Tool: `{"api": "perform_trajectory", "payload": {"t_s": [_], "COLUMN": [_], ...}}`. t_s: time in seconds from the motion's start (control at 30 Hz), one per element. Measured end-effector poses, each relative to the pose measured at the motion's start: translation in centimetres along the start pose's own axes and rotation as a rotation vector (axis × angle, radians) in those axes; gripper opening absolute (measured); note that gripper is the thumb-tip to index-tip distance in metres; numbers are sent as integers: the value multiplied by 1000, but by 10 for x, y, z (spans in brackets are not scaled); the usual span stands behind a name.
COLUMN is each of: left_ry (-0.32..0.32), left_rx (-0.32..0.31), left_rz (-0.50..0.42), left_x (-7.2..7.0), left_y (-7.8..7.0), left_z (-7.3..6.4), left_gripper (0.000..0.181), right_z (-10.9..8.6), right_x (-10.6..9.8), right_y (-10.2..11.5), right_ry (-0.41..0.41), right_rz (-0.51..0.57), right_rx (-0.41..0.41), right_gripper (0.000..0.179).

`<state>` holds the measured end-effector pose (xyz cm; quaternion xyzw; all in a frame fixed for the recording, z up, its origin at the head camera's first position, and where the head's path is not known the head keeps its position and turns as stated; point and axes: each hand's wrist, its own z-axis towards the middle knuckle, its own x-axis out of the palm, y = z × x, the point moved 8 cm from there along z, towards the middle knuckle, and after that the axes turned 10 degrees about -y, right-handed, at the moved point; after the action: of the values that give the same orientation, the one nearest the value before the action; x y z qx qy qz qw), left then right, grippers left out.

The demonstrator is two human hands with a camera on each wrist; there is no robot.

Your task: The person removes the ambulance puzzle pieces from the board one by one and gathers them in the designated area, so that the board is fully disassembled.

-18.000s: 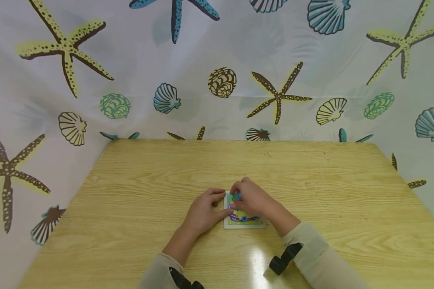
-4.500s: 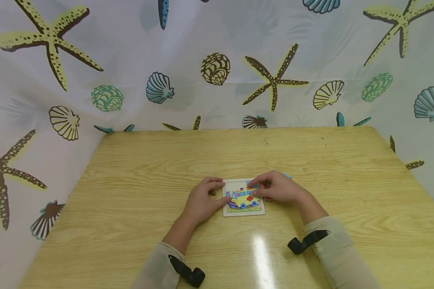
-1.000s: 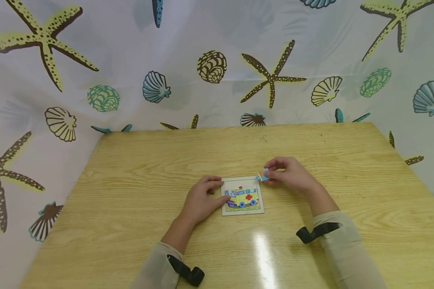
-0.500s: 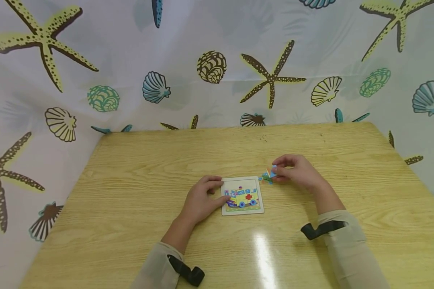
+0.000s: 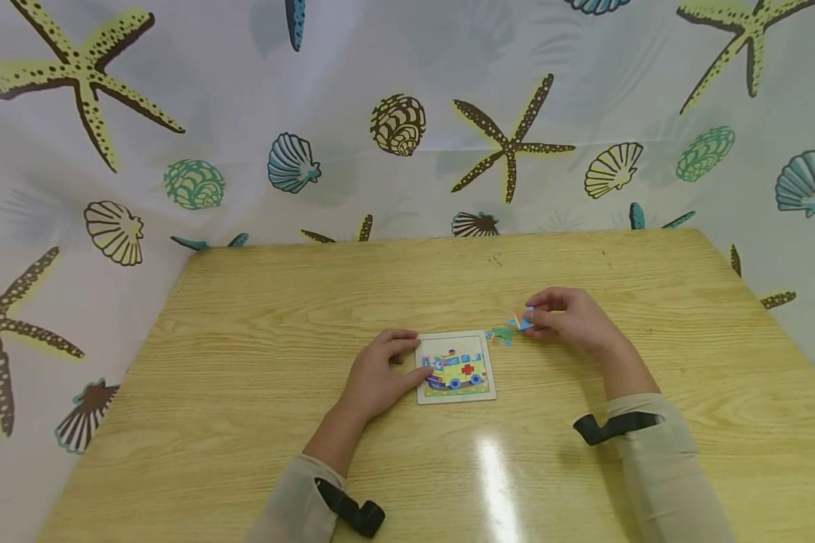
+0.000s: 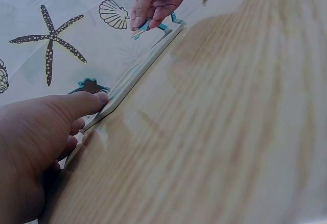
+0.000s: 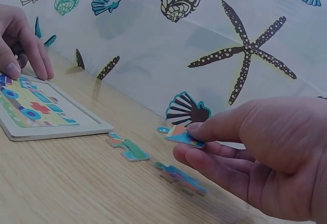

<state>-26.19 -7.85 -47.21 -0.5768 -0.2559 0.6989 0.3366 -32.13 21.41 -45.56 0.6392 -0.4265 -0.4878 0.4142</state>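
1. Puzzle board (image 5: 456, 344) flat on the bench (image 5: 258, 332), just below and right of centre in the head view. Ambulance pieces (image 5: 457, 369) occupy its lower part; upper part bare.
2. Left hand (image 5: 383, 377) holds the board's left side: thumb over the face, bent fingers at the upper-left corner.
3. Right hand (image 5: 576, 318), right of centre, pinches a blue-and-orange piece (image 7: 180, 135) between thumb and fingers. Piece looks raised off the bench, apart from the board.
4. Green piece (image 7: 129, 149) lies just beside the board's upper-right corner. A blue piece (image 7: 183, 178), blurred, lies below the right fingers in the right wrist view — one or several, cannot tell.
5. Risk (judged): held piece may twist or drop, being gripped near one end only.
6. Risk: lowering the right hand could knock the loose pieces lying close beneath it.
7. Risk: board could skid if pushed from the right while the left thumb is light; a sliding thumb might also lift the ambulance's front.
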Motion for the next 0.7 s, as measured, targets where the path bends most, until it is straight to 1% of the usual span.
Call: {"api": "perform_trajectory", "payload": {"t_s": [0.1, 0.27, 0.37, 0.5, 0.6, 0.7], "left_ry": [0, -2, 0, -7, -12, -9], "left_rx": [5, 9, 6, 16, 23, 14], "left_rz": [3, 5, 7, 9, 8, 10], "left_x": [0, 0, 1, -1, -1, 0], "left_y": [0, 1, 1, -1, -2, -1], "left_z": [0, 0, 1, 0, 0, -1], "left_gripper": [49, 48, 49, 48, 48, 48], "right_z": [0, 0, -1, -3, -4, -4], "right_x": [-4, -14, -20, -28, -33, -38], "right_y": [-2, -5, -5, -3, -3, -5], "right_ry": [-7, -43, -63, -81, -95, -110], "right_rz": [-3, -40, -54, -80, -94, -108], "right_rx": [7, 3, -14, -33, -30, -26], "right_gripper": [33, 33, 34, 35, 36, 36]}}
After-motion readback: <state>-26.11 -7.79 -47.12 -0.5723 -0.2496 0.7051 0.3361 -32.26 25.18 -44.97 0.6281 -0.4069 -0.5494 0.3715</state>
